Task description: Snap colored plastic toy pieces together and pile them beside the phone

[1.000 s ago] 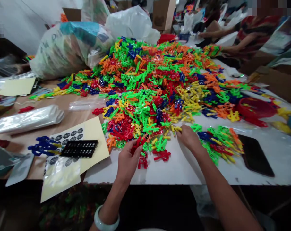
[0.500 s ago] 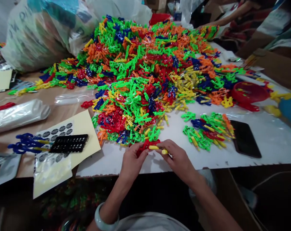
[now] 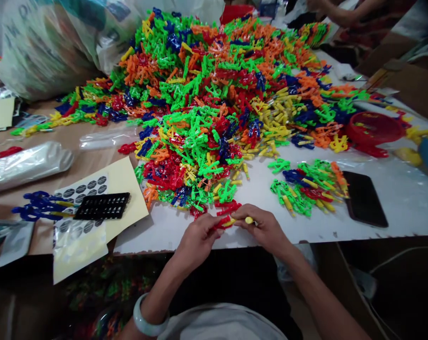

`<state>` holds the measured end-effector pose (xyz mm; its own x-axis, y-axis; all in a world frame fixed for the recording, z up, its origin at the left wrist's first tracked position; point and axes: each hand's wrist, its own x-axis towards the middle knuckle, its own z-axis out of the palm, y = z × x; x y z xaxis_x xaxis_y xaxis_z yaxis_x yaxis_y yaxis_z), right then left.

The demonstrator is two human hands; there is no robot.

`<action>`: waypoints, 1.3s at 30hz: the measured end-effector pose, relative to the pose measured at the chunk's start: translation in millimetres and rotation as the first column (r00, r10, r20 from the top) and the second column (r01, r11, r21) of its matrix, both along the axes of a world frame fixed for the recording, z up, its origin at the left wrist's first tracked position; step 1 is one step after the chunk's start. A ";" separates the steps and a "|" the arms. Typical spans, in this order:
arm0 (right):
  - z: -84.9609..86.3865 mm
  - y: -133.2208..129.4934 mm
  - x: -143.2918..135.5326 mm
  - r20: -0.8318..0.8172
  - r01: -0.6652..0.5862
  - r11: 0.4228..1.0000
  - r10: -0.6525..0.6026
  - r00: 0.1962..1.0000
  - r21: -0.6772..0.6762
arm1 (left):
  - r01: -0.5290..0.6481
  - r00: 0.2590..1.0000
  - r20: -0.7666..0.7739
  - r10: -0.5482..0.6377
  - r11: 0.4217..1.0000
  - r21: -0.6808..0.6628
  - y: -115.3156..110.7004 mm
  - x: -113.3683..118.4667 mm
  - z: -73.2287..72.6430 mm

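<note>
My left hand is closed on a small red plastic piece just above the front of the white table. A short yellow stick lies against that piece, between the fingertips of both hands. My right hand pinches at the stick's near end, and a second yellow stick pokes out of its curled fingers. Fingers partly hide how the red piece and the stick meet. Right behind the hands, loose red pieces rest on the table at the foot of a large heap of coloured plastic pieces.
At right lie a small pile of mixed pieces, a black phone and a red bowl. On the left are a sticker sheet, a black tray, blue pieces and clear plastic sleeves. Another person's arm shows far right.
The yellow stick now lies against the red piece, and both hands have tilted slightly downward. Red pieces behind the hands show more fully. The view has shifted a little; the other person's arm has drawn back.
</note>
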<state>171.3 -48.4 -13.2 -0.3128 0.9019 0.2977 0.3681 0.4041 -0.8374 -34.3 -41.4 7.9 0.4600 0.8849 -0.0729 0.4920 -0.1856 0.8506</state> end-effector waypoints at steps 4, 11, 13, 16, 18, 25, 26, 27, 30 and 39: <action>-0.9 -2.3 18.8 -0.006 -0.048 0.976 0.048 0.999 -0.213 | 0.080 0.995 -0.057 -0.084 0.995 -0.063 -8.1 2.2 2.8; 20.0 11.6 79.4 0.304 0.550 0.818 -0.574 0.761 0.168 | -0.206 0.973 -0.038 0.227 0.934 0.293 8.3 25.6 -9.0; 17.5 15.7 76.4 0.299 0.662 0.713 -0.699 0.649 0.230 | -0.258 0.938 -0.112 0.329 0.874 0.412 24.5 40.0 -13.2; 3.7 17.0 48.2 0.233 0.671 0.741 -0.659 0.715 0.040 | -0.270 0.856 -0.274 0.438 0.831 0.487 46.5 62.2 -18.0; -6.0 16.6 26.9 0.196 0.584 0.812 -0.569 0.799 -0.021 | -0.261 0.825 -0.322 0.464 0.819 0.511 55.3 71.1 -19.6; -1.5 17.1 8.5 0.213 0.358 0.928 -0.371 0.904 0.101 | -0.210 0.931 -0.191 0.310 0.886 0.413 54.8 54.9 -17.2; 1.6 16.7 8.6 0.211 0.351 0.928 -0.371 0.904 0.129 | -0.216 0.950 -0.137 0.281 0.907 0.360 52.5 51.2 -16.0; 4.1 16.0 8.2 0.217 0.337 0.926 -0.368 0.904 0.167 | -0.226 0.961 -0.084 0.262 0.926 0.303 49.7 48.0 -14.8; 7.7 12.6 4.7 0.267 0.287 0.916 -0.361 0.893 0.281 | -0.248 0.969 0.028 0.247 0.953 0.176 40.9 41.4 -11.5; 7.8 1.1 -4.1 0.340 0.232 0.870 -0.397 0.852 0.435 | -0.277 0.961 0.049 0.272 0.950 0.145 24.1 33.7 -6.3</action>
